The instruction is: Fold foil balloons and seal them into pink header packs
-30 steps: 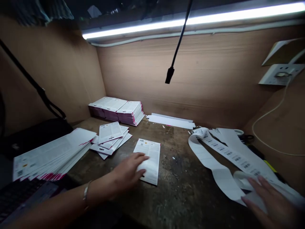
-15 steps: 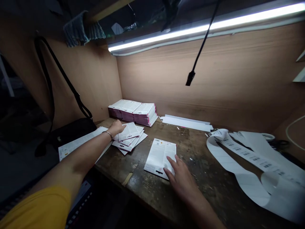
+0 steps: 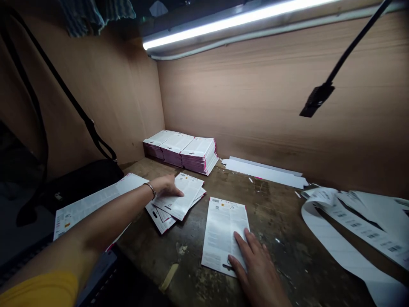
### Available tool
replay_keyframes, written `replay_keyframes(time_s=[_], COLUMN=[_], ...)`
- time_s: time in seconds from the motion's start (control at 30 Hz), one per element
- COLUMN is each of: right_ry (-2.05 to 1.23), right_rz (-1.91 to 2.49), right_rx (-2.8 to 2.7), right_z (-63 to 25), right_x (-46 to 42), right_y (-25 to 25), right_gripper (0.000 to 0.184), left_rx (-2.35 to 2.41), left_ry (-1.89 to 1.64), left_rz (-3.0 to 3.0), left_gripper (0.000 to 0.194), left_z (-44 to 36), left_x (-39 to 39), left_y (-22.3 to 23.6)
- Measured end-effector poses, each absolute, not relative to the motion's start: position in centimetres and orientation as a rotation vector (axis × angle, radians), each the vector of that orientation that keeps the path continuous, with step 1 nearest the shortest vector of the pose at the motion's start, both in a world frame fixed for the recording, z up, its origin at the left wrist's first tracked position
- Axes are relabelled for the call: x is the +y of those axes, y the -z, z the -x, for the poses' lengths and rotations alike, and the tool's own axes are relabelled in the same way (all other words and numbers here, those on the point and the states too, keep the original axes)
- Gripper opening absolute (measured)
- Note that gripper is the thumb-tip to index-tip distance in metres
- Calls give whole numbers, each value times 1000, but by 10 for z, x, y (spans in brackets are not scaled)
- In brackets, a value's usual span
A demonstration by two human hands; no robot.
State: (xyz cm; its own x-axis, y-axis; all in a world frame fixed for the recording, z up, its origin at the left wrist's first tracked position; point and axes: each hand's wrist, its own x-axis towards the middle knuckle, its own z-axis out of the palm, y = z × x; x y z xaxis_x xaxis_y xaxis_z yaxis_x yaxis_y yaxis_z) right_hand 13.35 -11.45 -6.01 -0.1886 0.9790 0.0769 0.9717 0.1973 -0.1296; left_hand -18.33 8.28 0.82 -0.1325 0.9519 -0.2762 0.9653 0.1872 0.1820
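Observation:
A flat white printed packet (image 3: 223, 232) with a barcode and a hang hole lies on the dark table in front of me. My right hand (image 3: 260, 268) rests over its lower right corner, fingers outstretched and slightly apart. To the left, my left hand (image 3: 166, 186) grips a similar packet (image 3: 187, 192) on top of a loose, fanned pile, its thumb lying across the upper face. The other fingers are mostly hidden behind the hand. Beneath it, more packets (image 3: 159, 221) stick out at angles.
Neat stacks of packets (image 3: 204, 149) stand against the back wall. A larger white printed sheet (image 3: 96, 202) lies under my left forearm, beside a black bag (image 3: 86, 183). White strips (image 3: 265, 170) lie behind; long label strips (image 3: 335, 251) curl at right. A black cable plug (image 3: 316, 100) hangs above.
My view has moved closer and turned slightly. The loose pile's top packet has shifted and turned under my left hand. My right hand stays at the single packet's lower right corner.

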Motion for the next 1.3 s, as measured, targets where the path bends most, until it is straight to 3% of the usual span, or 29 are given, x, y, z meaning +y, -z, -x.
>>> replay_keyframes(time_s=[0.13, 0.27, 0.53, 0.67, 0.8, 0.83, 0.93, 1.0, 1.13, 1.23, 1.3], right_ry=[-106, -177, -384, -621, -922, -934, -902, -1043, -1214, -1134, -1118], right_rz=[1901, 1937, 1908, 1730, 1471, 1478, 1550, 1438, 1143, 1258, 1363], right_rx=[-2301, -2253, -2151, -2021, -1594, -1485, -1265, -1225, -1279, -1339, -1341], right_z=[-131, -129, -129, -130, -144, -150, -166, -174, -182, -193, -201], right_x=[-116, -119, -122, -125, -117, -113, -103, -103, -119, -134, -143], right_y=[57, 51, 37, 30, 29, 27, 10, -13, -53, -49, -33], right_gripper=[50, 51, 53, 55, 44, 46, 77, 89, 57, 35, 30], left_rx=[2100, 2018, 1520, 1317, 1226, 1212, 1131, 1034, 844, 808, 823], left_ry=[126, -11, -420, -562, -697, -745, -915, -1042, -1262, -1196, -1096], left_rz=[-1665, -1562, -1210, -1083, -1041, -1044, -1096, -1189, -1341, -1335, -1300], left_gripper=[46, 66, 51, 56, 56, 55, 54, 49, 38, 39, 44], left_z=[176, 160, 128, 95, 81, 80, 77, 72, 58, 48, 43], left_x=[68, 41, -8, -36, -56, -59, -65, -69, -77, -85, -91], left_y=[-14, -10, -5, 1, 10, 9, -10, -33, -58, -37, -16])
